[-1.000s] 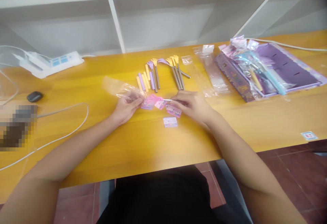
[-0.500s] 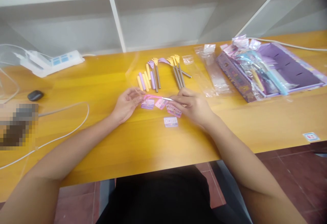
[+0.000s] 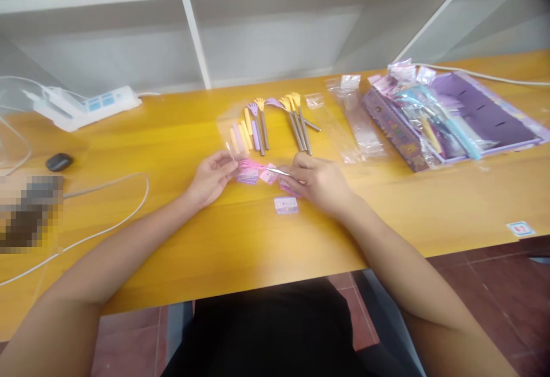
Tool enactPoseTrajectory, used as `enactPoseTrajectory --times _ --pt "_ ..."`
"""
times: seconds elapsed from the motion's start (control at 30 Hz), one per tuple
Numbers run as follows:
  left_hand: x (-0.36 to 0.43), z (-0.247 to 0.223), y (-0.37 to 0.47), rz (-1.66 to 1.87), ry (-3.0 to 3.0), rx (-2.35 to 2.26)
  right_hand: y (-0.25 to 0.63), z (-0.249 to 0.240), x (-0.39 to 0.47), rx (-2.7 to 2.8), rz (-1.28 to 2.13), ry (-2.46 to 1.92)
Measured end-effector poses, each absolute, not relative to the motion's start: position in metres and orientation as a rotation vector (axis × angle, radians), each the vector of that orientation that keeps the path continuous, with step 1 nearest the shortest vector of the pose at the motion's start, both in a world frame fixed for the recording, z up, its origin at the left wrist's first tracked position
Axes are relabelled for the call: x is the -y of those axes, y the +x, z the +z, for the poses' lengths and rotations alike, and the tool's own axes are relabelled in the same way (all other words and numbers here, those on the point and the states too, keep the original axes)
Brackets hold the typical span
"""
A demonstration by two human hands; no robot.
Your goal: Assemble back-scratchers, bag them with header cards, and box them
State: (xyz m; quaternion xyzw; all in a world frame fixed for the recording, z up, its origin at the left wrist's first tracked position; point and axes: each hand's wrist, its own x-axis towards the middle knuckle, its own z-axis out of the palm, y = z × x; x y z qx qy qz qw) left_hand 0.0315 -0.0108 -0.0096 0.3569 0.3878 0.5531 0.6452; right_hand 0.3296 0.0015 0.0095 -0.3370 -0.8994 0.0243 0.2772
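Note:
My left hand (image 3: pixel 216 177) is closed, its thumb and fingertips pinching what looks like a clear plastic bag (image 3: pixel 224 129), whose film stands up over part of the handles behind. Between my hands is a back scratcher with a pink hand-shaped head (image 3: pixel 250 164) and a thin silver shaft (image 3: pixel 278 171). My right hand (image 3: pixel 320 181) is wrapped round the shaft; the far end is hidden in the fingers. The pink head lies close to the left fingertips. Below it are small printed cards (image 3: pixel 247 177) in piles, with a single card (image 3: pixel 286 205) nearer me.
Behind my hands lie yellow and purple handles (image 3: pixel 247 136) and hand-headed rods (image 3: pixel 301 128). Clear bags (image 3: pixel 361 128) lie to the right, beside a purple box (image 3: pixel 481 108) of packaged items. At left are a power strip (image 3: pixel 101 105), a black case (image 3: pixel 59 162) and a white cable (image 3: pixel 107 228).
The pink head has turned so its spread shape shows, and the shaft tilts more. My left hand has shifted slightly down and left. Clear film now shows over the handles.

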Motion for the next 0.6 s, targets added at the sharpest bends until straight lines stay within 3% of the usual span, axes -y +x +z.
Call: enactPoseTrajectory --times 0.17,0.6 --pt "0.0091 -0.0094 0.0319 1.337 0.756 -0.835 0.3297 0.0106 -0.002 2.362 0.325 -0.905" --pt "0.006 -0.0088 0.0291 1.328 0.816 -0.822 0.3337 0.0128 -0.0076 2.317 0.478 -0.853"
